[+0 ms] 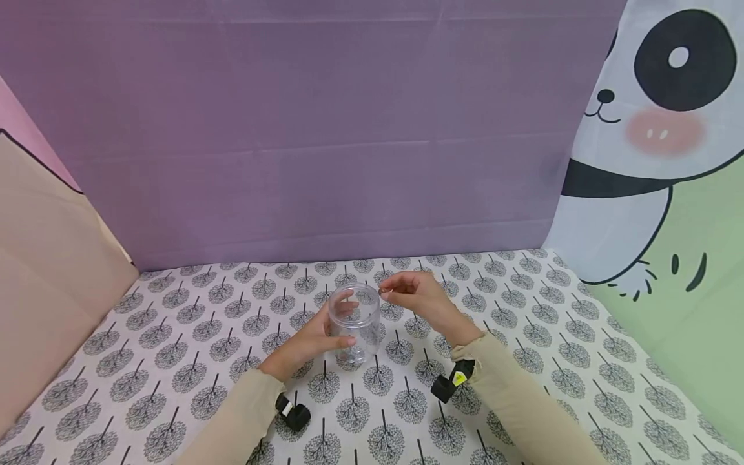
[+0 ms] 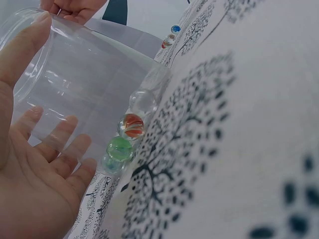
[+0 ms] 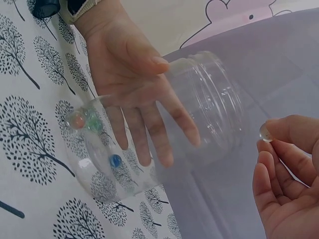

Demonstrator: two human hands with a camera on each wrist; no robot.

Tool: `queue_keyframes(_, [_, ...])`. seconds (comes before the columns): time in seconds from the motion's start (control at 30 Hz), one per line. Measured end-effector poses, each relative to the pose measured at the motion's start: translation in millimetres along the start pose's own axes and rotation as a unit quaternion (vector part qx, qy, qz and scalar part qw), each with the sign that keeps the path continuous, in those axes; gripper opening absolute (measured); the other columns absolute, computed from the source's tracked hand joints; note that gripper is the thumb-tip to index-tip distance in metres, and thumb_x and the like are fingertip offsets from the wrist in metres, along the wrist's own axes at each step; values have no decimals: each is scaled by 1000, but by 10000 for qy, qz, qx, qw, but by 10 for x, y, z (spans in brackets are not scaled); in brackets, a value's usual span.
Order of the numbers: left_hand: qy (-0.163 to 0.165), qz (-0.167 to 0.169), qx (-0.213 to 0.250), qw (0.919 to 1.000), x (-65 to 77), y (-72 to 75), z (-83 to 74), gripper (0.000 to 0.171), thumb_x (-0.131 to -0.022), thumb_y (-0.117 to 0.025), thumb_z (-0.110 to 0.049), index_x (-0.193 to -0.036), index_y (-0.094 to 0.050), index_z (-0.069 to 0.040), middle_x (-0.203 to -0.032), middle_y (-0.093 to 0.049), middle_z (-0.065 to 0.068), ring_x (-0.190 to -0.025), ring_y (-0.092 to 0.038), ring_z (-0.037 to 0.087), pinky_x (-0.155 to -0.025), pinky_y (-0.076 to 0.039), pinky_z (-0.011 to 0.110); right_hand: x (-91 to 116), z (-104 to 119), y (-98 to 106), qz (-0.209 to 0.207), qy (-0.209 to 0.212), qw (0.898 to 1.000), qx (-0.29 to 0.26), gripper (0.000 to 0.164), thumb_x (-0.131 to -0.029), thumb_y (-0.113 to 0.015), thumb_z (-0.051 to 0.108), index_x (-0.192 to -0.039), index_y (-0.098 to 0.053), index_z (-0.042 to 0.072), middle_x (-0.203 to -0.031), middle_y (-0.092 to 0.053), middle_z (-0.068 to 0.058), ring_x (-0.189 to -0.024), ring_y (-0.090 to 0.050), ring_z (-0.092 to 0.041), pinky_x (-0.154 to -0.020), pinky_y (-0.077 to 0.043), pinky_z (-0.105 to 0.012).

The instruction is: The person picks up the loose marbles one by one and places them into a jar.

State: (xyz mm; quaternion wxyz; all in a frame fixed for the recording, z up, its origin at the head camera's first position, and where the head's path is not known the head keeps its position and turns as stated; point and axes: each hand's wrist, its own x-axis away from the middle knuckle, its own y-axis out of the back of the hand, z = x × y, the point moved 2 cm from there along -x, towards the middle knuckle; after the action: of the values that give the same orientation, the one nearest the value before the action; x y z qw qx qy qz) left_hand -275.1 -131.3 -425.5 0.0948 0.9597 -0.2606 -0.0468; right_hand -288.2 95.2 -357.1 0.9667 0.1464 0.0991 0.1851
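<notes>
A clear, open-topped plastic jar (image 1: 365,324) stands upright on the patterned cloth. My left hand (image 1: 310,339) holds its side, thumb in front and fingers behind. Inside, at the bottom, lie several glass marbles: an orange-swirled marble (image 2: 131,126), a green marble (image 2: 120,148) and a blue marble (image 3: 115,160) among them. Just right of the jar's rim, my right hand (image 1: 420,300) pinches a clear marble (image 3: 265,133) between thumb and index finger. That marble is outside the jar, close to its mouth.
A white cloth (image 1: 186,361) with grey tree prints covers the table. Behind it hangs a purple cloth backdrop (image 1: 302,142), with a panda-printed sheet (image 1: 616,232) on the right and a beige sheet (image 1: 52,278) on the left. Each wrist wears a black strap device (image 1: 296,414).
</notes>
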Motion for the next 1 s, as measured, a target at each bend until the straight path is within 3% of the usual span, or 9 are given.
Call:
queue_keyframes(0.2, [100,1,-51,9999,19,4,1,91,-80,-73,-20,-150,-15,-33,-153,-29,2,-130,-39,35,-105,-35,60,-5,15,-59,88,-32,9999,-77,28,-85,-67,10,-111,-64,0,-95,-67,-10,-81,-60,-13,-78,-53,-27])
queue_keyframes(0.33, [30,40,-66,10000,19,11,3,91,-80,-73,-21,-150,-14,-31,-153,-29,3,-129,-40,36,-104,-37,59,-11,20,-74,97,12,9999,-65,26,-84,-66,9,-109,-65,2,-94,-68,-7,-82,-61,-13,-80,-54,-28])
queue_keyframes(0.67, [-4,60,-21,10000,10,17,19,89,-81,-72,-19,-149,-16,-35,-154,-29,5,-136,-34,38,-109,-27,64,-3,56,-103,238,70,9996,-123,26,-85,-66,9,-109,-65,1,-94,-67,-6,-81,-60,-15,-76,-53,-26])
queue_keyframes(1.0, [24,92,-25,10000,-7,13,25,87,-83,-70,-13,-147,-16,-38,-154,-28,6,-131,-39,37,-106,-35,58,-13,55,-122,317,199,9993,30,28,-85,-67,12,-111,-64,0,-96,-67,-12,-79,-59,-14,-74,-53,-25])
